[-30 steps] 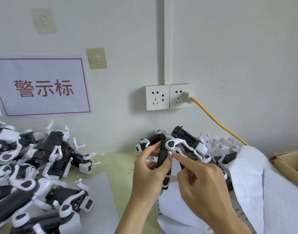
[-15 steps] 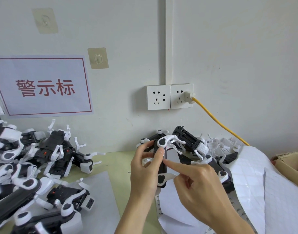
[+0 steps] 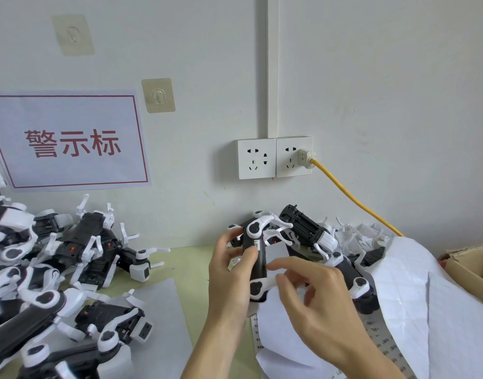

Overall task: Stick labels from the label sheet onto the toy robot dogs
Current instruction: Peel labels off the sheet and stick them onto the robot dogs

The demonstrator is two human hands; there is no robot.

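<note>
- Left hand (image 3: 230, 272): grips one toy robot dog (image 3: 255, 259) upright above the counter (image 3: 191, 258), fingers curled round its black body and the thumb pressed on a small label (image 3: 256, 245) already on the upper body.
- Right hand (image 3: 314, 291): hovers just beside the held dog's lower end, fingers loosely bent with thumb and forefinger close together; whether they pinch a label cannot be told.
- Label sheet (image 3: 377, 335): a strip of small printed labels lies on the counter below the right hand, partly covered by loose white backing paper (image 3: 284, 343).
- Left pile of dogs (image 3: 57, 269): many black-and-white toy dogs heaped on the counter and on a white sheet; their label status cannot be read at this size.
- Right pile of dogs (image 3: 325, 242): more toys lie against the wall behind the hands, beside a large peeled sheet (image 3: 437, 305) draped at the right.
- Progress, as a judgement: the held dog appears to carry its label and is at the pressing-down stage; the two piles suggest a long batch, with neither pile identifiable as finished or waiting.
- Background: a wall socket (image 3: 274, 157) with a yellow cable (image 3: 352, 201) plugged in, and a printed wall sign (image 3: 71, 140).
</note>
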